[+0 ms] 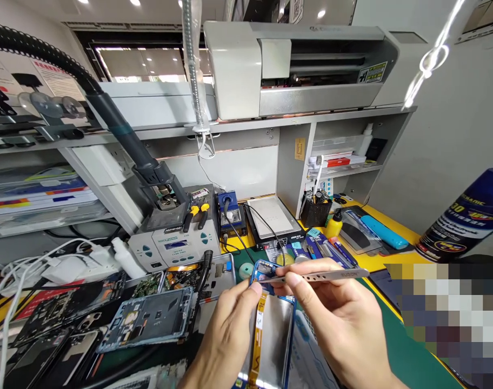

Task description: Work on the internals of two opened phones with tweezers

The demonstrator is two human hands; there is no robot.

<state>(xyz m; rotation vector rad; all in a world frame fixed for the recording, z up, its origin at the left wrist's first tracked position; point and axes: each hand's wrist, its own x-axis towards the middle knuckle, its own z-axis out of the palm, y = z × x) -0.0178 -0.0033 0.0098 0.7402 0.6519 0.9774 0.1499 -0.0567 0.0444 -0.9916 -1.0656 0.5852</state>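
My right hand (344, 319) pinches a pair of metal tweezers (347, 274). Their tips point left, at the upper end of a phone frame (278, 329) with a blue rim and a silvery inner plate. My left hand (232, 329) is closed on the frame's left side, its thumb and fingers beside the tweezer tips. An orange flex cable (256, 346) runs lengthwise over the plate. What exactly the tips touch is too small to tell.
Opened phone parts (153, 319) and cables crowd the left. Behind stand a grey rework station (181, 243), a blue soldering station (230, 213) and a black pen holder (316, 212). A spray can (465, 216) stands right, near loose tools (327, 248). A metal gooseneck (194, 70) hangs overhead.
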